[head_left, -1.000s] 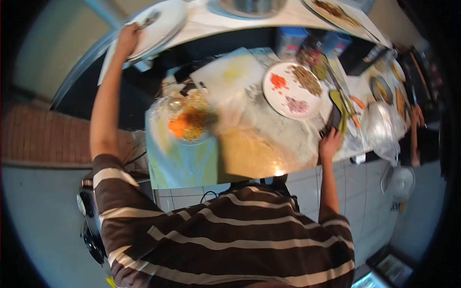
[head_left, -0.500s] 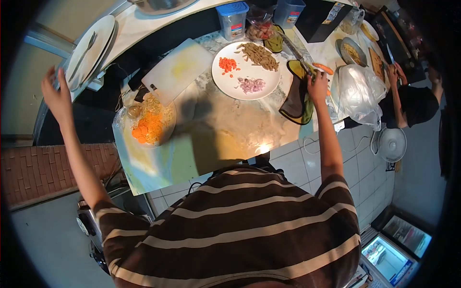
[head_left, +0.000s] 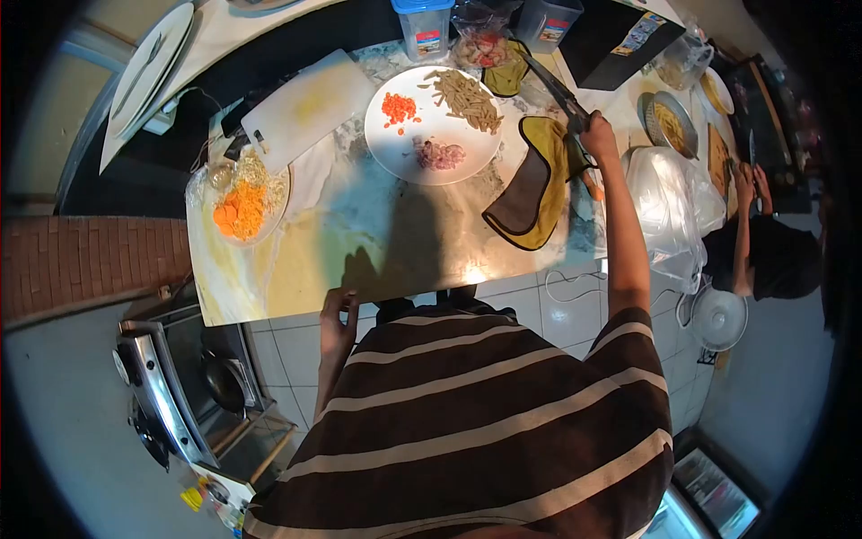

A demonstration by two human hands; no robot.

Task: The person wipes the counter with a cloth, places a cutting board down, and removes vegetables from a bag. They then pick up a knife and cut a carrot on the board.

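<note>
My right hand reaches across the marble table and is closed on the black handle of a long knife. Its blade points toward the far edge. Just beneath that hand lies a yellow and dark cloth. My left hand is down at the table's near edge, its fingers apart and touching the rim, holding nothing. A white plate carries diced carrot, green bean pieces and chopped onion. A second plate at the left holds carrot slices and shredded vegetables.
A white cutting board lies at the back left, with blue-lidded containers behind. A clear plastic bag sits at the right end. Another person works at the right. A stove with a pan stands low left. Stacked plates sit far left.
My left hand came down from the stacked plates at the far left to the table's near edge. My right hand moved off the cloth onto the knife handle.
</note>
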